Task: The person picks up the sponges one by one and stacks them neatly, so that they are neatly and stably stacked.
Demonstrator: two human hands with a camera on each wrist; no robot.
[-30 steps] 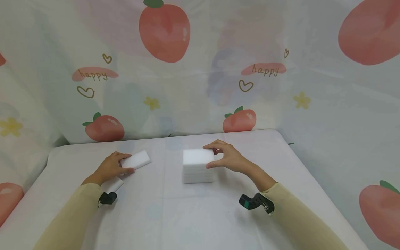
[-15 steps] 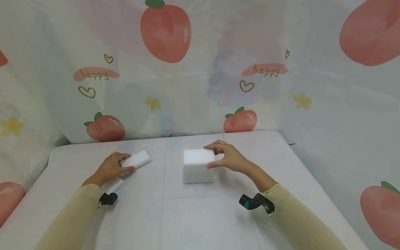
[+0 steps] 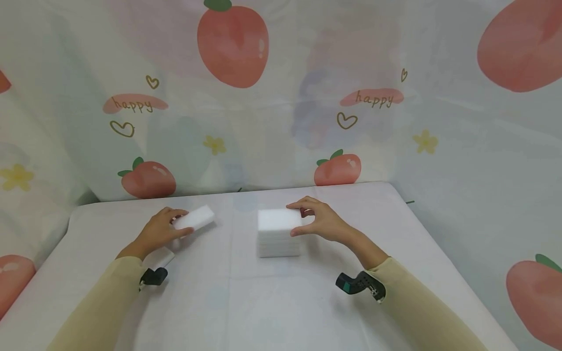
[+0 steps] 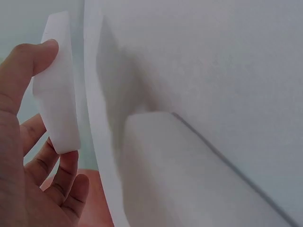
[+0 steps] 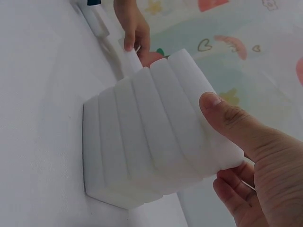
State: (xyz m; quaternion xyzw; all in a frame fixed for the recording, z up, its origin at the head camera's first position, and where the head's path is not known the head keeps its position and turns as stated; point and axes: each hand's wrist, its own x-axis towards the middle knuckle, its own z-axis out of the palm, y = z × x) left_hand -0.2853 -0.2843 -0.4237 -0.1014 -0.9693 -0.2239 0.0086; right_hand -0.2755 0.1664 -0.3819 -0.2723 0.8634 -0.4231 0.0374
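Note:
My left hand (image 3: pixel 160 231) pinches a white sponge (image 3: pixel 197 218), a flat rectangular block, between thumb and fingers. In the left wrist view this sponge (image 4: pixel 59 99) is tilted and raised, with a shadow beside it on the cloth. A second white sponge (image 4: pixel 180 175) lies on the table close by, partly hidden under the left wrist in the head view. Several white sponges form a neat stack (image 3: pixel 278 239) at mid-table. My right hand (image 3: pixel 322 222) grips the top sponge (image 5: pixel 194 94) at its right end, thumb on the near side and fingers on the far side.
A white cloth (image 3: pixel 263 307) covers the table. Behind it hangs a backdrop (image 3: pixel 272 122) printed with peaches, hearts and flowers. Black wrist cameras (image 3: pixel 153 276) sit at both sleeves.
My left hand has lifted its sponge from the cloth and shifted it slightly up and right. My right hand and the stack have stayed in place.

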